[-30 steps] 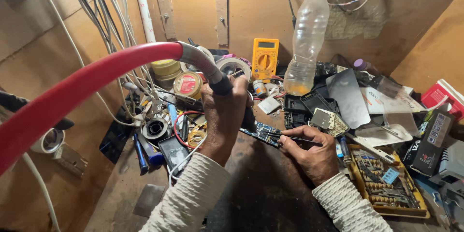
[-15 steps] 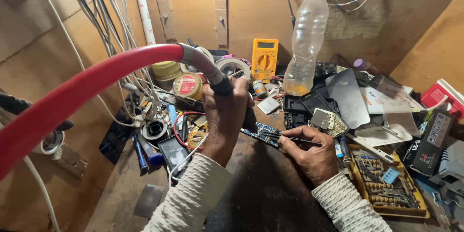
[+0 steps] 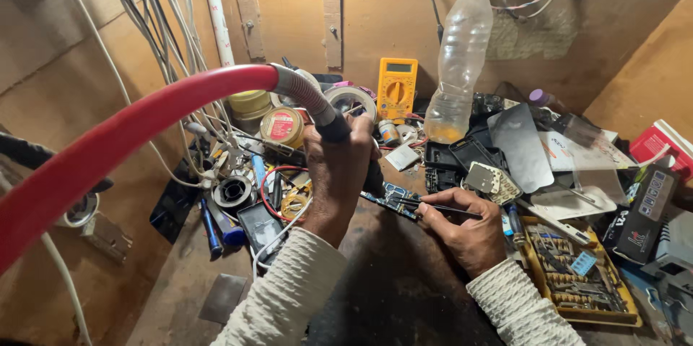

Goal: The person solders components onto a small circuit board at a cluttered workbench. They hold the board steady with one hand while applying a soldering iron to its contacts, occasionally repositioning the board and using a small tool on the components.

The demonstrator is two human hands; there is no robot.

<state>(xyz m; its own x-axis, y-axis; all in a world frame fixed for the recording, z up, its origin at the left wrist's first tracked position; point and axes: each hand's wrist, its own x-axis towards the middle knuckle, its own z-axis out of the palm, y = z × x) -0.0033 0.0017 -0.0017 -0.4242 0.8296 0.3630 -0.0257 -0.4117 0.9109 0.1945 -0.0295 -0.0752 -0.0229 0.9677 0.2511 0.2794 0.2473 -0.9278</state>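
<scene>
A: While your left hand (image 3: 339,173) is wrapped tight round the black handle of that hot-air tool on the red hose (image 3: 130,137), where's the board?

B: The small blue circuit board (image 3: 393,198) lies flat just under the nozzle, long axis running left-right. Your right hand (image 3: 462,230) is nearer, fingers pinched narrow on thin black tweezers (image 3: 433,207) touching its right end.

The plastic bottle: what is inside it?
The clear plastic bottle holds a little yellowish liquid at its bottom; the rest looks empty. Its base is hidden behind clutter.
</scene>
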